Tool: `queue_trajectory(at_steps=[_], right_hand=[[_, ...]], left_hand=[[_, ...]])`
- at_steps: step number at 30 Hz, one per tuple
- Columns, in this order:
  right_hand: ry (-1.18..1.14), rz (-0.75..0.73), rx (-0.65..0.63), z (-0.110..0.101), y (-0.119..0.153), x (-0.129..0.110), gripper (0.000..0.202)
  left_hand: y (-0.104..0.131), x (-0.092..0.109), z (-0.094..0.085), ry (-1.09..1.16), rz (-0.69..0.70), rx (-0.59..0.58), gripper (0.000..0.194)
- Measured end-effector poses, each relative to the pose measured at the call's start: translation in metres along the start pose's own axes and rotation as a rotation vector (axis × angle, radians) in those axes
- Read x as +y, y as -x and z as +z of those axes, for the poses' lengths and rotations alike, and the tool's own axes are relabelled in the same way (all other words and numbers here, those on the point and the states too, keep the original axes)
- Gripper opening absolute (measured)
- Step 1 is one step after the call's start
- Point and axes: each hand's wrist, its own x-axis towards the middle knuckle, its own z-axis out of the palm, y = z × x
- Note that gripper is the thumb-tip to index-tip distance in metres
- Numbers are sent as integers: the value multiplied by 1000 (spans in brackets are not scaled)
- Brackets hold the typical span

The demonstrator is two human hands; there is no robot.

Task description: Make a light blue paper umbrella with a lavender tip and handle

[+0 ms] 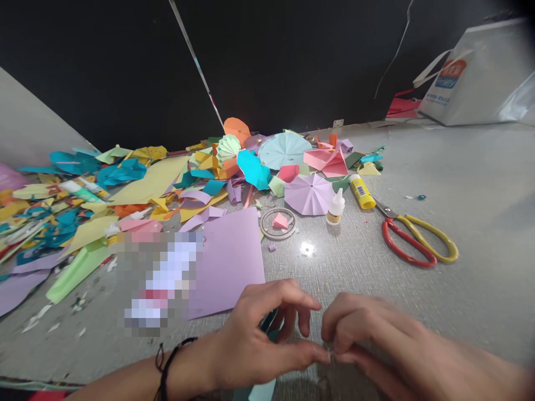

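Note:
My left hand (273,328), with a black cord bracelet on its wrist, is curled around folded teal paper (271,322). More of the same paper shows below the palm. Its index finger is raised away from its thumb. Facing it, my right hand (371,334) is closed in a pinch and slightly blurred. The two hands meet at the left thumb tip, where a tiny pale bit shows; I cannot make out what it is. Beyond the hands lies a purple paper sheet (234,262). A roll of narrow tape (262,224) rings a small pink paper scrap (280,221).
A small white glue bottle (335,209), a yellow glue stick (363,192) and scissors (412,236) with red and yellow handles lie ahead. Pleated paper discs, including a lilac one (309,195), and colored scraps pile along the dark wall. A white bag (476,78) stands back right.

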Motion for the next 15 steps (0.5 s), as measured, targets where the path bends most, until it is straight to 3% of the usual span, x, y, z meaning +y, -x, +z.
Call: queue_trajectory(at_steps=[5, 15], right_hand=[[25, -14, 63, 2, 2, 3, 11], [33, -65, -21, 3, 6, 6, 12]], left_hand=[[2, 1, 0, -11, 5, 17, 48], [2, 0, -1, -36, 33, 0, 43]])
